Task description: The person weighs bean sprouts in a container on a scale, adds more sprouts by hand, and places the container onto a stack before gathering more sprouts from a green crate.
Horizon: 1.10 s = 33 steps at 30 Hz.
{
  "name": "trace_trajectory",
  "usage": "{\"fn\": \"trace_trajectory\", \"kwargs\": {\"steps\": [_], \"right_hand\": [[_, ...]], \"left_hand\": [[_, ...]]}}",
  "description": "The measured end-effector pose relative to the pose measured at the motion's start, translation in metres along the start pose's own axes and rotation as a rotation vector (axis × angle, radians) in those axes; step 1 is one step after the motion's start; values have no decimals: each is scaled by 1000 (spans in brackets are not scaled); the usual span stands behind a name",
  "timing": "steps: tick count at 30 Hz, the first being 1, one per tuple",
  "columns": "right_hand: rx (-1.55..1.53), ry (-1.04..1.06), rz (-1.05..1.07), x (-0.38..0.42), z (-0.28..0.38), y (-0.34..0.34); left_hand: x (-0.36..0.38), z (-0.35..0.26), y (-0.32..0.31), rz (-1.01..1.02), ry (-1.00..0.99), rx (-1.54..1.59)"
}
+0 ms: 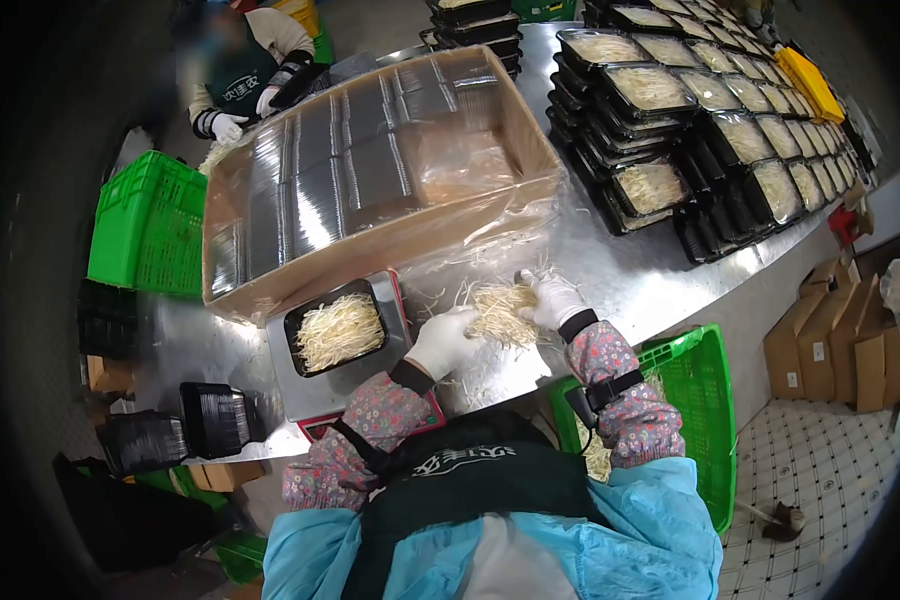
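Observation:
Both gloved hands are around a loose clump of pale sprouts [503,314] over the metal table. My left hand [444,342] is closed against the clump's left side. My right hand [555,300] grips its right side with bent fingers. To the left, a black tray [336,334] full of sprouts rests on a scale [398,326] with a red edge. Loose sprouts lie scattered on the tabletop beside the hands.
A cardboard box [370,236] of nested black trays stands ahead. Stacked packed trays [650,88] fill the right side. Green crates stand left [170,225] and at lower right [705,400]. A co-worker [245,75] in white gloves is at upper left.

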State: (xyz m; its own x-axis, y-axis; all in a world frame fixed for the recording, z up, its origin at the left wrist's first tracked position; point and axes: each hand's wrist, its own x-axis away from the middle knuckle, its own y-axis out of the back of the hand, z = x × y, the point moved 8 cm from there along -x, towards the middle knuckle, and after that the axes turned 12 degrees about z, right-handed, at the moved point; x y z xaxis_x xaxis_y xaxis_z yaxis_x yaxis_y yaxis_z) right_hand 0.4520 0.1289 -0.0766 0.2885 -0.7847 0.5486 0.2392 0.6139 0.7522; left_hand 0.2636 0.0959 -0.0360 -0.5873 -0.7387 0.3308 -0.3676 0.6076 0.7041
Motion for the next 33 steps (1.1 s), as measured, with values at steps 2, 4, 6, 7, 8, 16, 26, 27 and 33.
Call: {"fn": "trace_trajectory", "kwargs": {"steps": [2,4,6,7,8,16,26,27,33], "right_hand": [[62,-4,-61,6,21,-3],[289,-48,-116,-3,36,-20],[289,38,-245,-18,28,-40],[217,75,-239,-23,23,-45],[144,110,-232,-26,24,-48],[-426,70,-395,-17,5,-28],[-669,557,-294,15,177,67],[-513,648,-326,34,218,84],[150,767,-295,1,348,34]], "left_hand": [[13,4,0,-23,-15,82],[28,-1,2,-27,-107,150],[48,-3,5,-24,-107,195],[57,-3,5,1,-114,287],[67,-4,6,27,-121,379],[173,0,68,-191,-159,562],[255,149,128,-949,-64,541],[253,159,126,-949,-116,653],[225,136,136,-916,-94,278]]}}
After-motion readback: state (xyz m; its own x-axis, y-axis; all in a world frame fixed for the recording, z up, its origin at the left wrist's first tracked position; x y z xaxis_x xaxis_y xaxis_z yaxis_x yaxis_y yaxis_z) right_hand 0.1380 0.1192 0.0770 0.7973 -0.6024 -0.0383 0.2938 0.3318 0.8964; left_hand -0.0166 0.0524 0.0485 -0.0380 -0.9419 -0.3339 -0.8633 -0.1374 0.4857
